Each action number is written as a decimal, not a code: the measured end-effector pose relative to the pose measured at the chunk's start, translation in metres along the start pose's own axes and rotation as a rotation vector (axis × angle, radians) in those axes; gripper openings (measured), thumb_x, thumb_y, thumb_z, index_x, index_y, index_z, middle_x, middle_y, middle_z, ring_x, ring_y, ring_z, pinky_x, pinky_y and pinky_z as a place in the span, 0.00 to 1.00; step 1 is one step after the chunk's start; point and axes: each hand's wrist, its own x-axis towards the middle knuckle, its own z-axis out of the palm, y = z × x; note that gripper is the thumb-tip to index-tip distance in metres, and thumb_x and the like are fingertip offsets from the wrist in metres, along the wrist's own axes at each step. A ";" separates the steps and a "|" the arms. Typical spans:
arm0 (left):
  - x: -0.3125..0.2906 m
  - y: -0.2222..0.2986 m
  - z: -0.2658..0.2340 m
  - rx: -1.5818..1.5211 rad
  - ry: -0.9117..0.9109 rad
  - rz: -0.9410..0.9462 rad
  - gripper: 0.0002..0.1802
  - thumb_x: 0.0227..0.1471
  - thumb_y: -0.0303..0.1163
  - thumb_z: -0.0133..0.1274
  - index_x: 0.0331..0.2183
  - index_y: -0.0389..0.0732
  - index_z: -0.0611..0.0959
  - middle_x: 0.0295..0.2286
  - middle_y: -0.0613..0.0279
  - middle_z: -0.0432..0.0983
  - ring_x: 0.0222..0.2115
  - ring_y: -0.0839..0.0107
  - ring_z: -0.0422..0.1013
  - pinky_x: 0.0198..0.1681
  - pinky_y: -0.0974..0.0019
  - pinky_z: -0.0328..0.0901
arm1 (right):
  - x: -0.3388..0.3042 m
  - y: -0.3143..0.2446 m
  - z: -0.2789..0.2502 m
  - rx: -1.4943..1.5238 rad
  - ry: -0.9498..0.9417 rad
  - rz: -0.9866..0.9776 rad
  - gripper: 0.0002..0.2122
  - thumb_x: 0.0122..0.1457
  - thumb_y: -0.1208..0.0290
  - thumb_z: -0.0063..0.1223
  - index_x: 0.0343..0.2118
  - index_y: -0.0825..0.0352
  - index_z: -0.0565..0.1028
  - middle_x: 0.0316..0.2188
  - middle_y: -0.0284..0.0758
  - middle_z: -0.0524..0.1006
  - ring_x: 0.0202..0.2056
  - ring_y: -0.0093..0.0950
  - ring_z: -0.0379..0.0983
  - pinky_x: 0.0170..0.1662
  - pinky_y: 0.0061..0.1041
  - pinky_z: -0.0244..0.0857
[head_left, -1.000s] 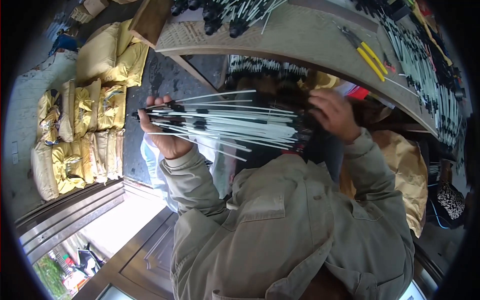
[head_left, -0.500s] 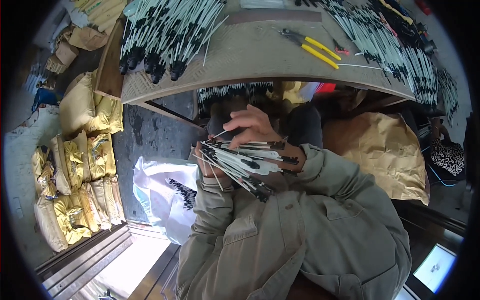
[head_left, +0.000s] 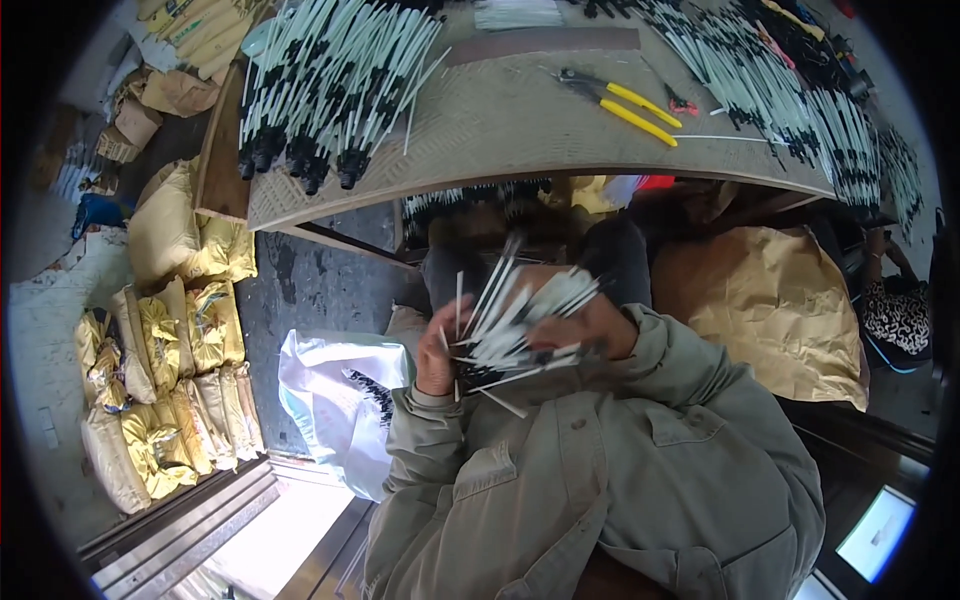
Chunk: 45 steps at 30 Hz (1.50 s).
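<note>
A loose bundle of thin white tubes with black fittings (head_left: 515, 325) fans out between my hands above my lap, smeared by motion. My right hand (head_left: 605, 325) is closed round its right side, where the dark ends gather. At the bundle's left ends, my left hand (head_left: 437, 350) stands upright with its palm toward the tubes. One tube crosses in front of its fingers, and whether they grip it is not clear. A few tubes stick out askew below the bundle.
On the table (head_left: 520, 110) ahead lie a large pile of similar tubes (head_left: 340, 90), yellow-handled pliers (head_left: 635, 110) and more tubes (head_left: 720, 85). A white plastic bag (head_left: 335, 390) stands left, past it gold sacks (head_left: 165, 390). Brown paper (head_left: 760, 310) is at right, near another person (head_left: 890, 300).
The bundle has passed from my left hand into my right and turned, its white ends now spreading left and upward. My right hand's fingers, earlier raised over the tubes, have closed round them.
</note>
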 end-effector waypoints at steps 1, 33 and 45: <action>0.000 0.004 0.003 -0.017 0.005 0.003 0.43 0.43 0.61 0.49 0.47 0.32 0.69 0.40 0.59 0.71 0.39 0.73 0.68 0.45 0.71 0.60 | -0.007 0.002 0.003 0.215 0.194 0.112 0.09 0.51 0.72 0.55 0.33 0.69 0.70 0.31 0.32 0.73 0.34 0.22 0.68 0.37 0.22 0.62; 0.044 0.024 0.063 0.148 -0.177 0.042 0.33 0.40 0.24 0.49 0.50 0.33 0.61 0.49 0.54 0.62 0.47 0.67 0.61 0.50 0.66 0.55 | -0.013 0.067 -0.018 0.315 0.197 0.261 0.08 0.47 0.71 0.50 0.29 0.68 0.70 0.22 0.28 0.71 0.28 0.14 0.62 0.30 0.20 0.59; 0.022 0.019 0.064 0.240 -0.024 0.267 0.17 0.39 0.30 0.54 0.33 0.31 0.75 0.27 0.60 0.73 0.28 0.72 0.69 0.33 0.70 0.64 | -0.016 0.052 -0.002 0.321 0.041 0.284 0.07 0.51 0.69 0.50 0.26 0.66 0.68 0.18 0.26 0.66 0.23 0.14 0.58 0.24 0.20 0.53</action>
